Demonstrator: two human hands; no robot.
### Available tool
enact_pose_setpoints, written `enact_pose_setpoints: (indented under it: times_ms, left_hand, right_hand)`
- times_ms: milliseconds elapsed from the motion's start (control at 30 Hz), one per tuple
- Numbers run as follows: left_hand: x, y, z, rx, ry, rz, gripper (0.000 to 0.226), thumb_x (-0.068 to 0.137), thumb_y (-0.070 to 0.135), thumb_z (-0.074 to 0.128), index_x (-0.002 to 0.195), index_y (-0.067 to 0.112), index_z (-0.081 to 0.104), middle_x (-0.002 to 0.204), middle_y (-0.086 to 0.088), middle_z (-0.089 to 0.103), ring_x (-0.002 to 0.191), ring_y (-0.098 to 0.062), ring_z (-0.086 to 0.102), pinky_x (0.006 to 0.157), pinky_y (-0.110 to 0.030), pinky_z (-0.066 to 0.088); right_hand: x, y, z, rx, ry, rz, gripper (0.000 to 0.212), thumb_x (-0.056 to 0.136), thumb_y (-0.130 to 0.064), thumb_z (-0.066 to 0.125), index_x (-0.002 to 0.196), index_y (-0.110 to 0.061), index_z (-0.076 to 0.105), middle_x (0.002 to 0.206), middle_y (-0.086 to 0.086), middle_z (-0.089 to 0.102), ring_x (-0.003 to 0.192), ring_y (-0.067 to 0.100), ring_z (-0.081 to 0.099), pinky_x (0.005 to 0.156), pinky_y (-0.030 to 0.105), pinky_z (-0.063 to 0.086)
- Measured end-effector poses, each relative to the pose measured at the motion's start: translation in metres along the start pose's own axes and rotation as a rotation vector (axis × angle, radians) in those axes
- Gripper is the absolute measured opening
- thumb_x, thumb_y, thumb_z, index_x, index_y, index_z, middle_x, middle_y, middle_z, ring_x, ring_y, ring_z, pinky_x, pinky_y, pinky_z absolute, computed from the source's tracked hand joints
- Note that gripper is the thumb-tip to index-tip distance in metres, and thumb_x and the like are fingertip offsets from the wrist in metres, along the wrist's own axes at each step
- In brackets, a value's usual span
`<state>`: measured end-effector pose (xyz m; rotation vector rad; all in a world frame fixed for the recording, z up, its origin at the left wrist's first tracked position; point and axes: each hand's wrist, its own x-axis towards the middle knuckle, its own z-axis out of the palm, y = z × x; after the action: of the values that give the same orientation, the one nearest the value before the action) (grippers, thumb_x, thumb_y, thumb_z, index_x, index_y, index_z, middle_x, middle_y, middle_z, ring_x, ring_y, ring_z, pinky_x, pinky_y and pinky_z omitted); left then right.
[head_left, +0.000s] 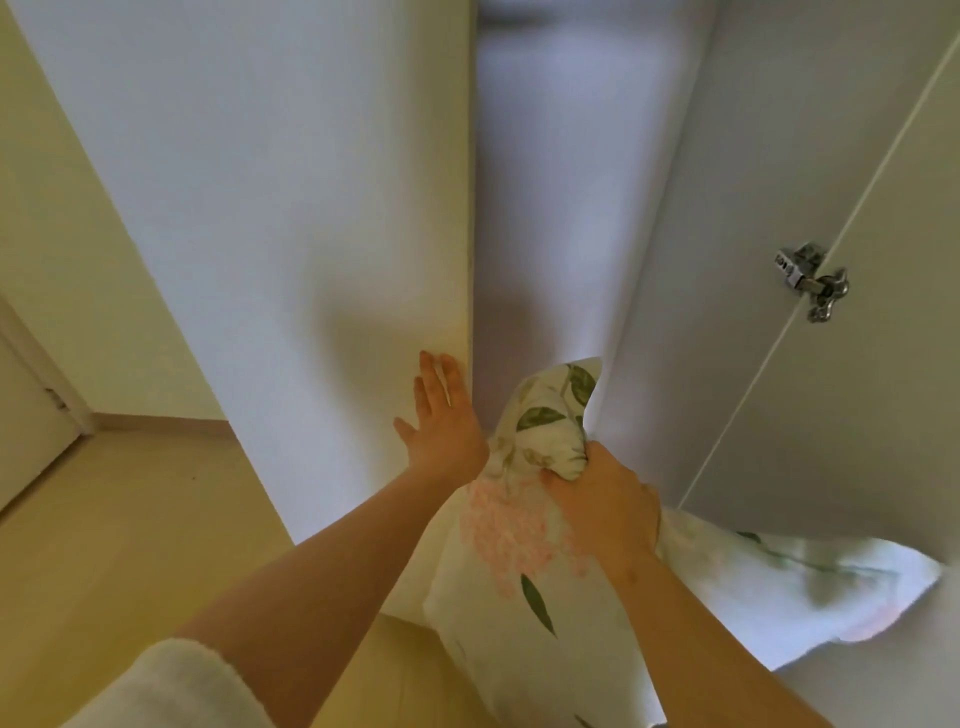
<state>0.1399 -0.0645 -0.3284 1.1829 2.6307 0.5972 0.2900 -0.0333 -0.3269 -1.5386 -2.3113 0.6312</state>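
At the wardrobe opening (545, 208), right hand (608, 509) grips the floral pillow (519, 571), barely inside yet; left hand (441, 415) braces flat on the door (285, 208).

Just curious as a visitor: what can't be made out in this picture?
Head view: inside of the white cupboard is blurred; contents unreadable.
White floral cloth bundle with pink blossoms and green leaves: lower end cut off by the bottom edge; pillow or bedding, unclear.
Right hand gripping it: fingertips buried in the folds.
Left hand, flat on the white door panel: palm hidden.
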Motion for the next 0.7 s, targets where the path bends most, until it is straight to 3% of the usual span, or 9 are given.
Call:
enact_pose_setpoints:
  times_ms: [233,467,533,600,700]
  left_hand:
    - [0.029,0.014,-0.007,-0.059,-0.068,0.002,0.098,0.088,0.031,0.054,0.142,0.018,-0.027,0.151,-0.005,-0.035,0.145,-0.029,-0.018,0.113,-0.059,0.005]
    - [0.044,0.007,-0.011,-0.073,-0.036,0.121,0.089,0.089,0.016,0.049,0.145,0.014,-0.02,0.153,-0.009,-0.03,0.145,-0.031,-0.016,0.117,-0.052,0.016]
    - [0.041,0.006,-0.011,0.004,-0.019,0.264,0.084,0.092,0.02,0.046,0.145,0.017,-0.018,0.155,-0.01,-0.026,0.145,-0.03,-0.017,0.119,-0.049,0.011]
    - [0.036,0.008,-0.01,0.213,-0.121,0.546,0.085,0.092,0.032,0.047,0.143,0.025,-0.021,0.156,-0.006,-0.023,0.144,-0.027,-0.019,0.12,-0.049,0.003]
    - [0.035,0.013,-0.005,0.391,-0.295,0.823,0.111,0.072,0.055,0.066,0.146,0.031,-0.013,0.155,0.008,-0.021,0.143,-0.022,-0.022,0.117,-0.048,-0.005]
  right_hand:
    - [0.023,0.002,-0.007,0.031,0.031,0.025,0.022,0.091,-0.046,0.044,0.084,-0.026,0.044,0.09,0.0,0.066,0.091,0.024,0.061,0.09,0.037,0.043]
    - [0.034,0.006,-0.006,0.055,0.028,0.011,0.026,0.091,-0.046,0.045,0.074,-0.03,0.035,0.074,-0.007,0.05,0.078,0.02,0.051,0.091,0.038,0.043]
    - [0.037,0.007,-0.005,0.039,0.03,0.006,0.031,0.091,-0.047,0.045,0.069,-0.031,0.031,0.068,-0.01,0.048,0.077,0.019,0.051,0.089,0.037,0.042]
    - [0.038,0.008,-0.004,0.029,0.009,-0.004,0.035,0.09,-0.048,0.045,0.065,-0.031,0.028,0.062,-0.014,0.042,0.074,0.018,0.048,0.088,0.036,0.041]
    - [0.038,0.005,0.0,0.024,-0.031,-0.031,0.029,0.089,-0.051,0.048,0.073,-0.032,0.032,0.07,-0.011,0.048,0.076,0.018,0.051,0.086,0.034,0.042]
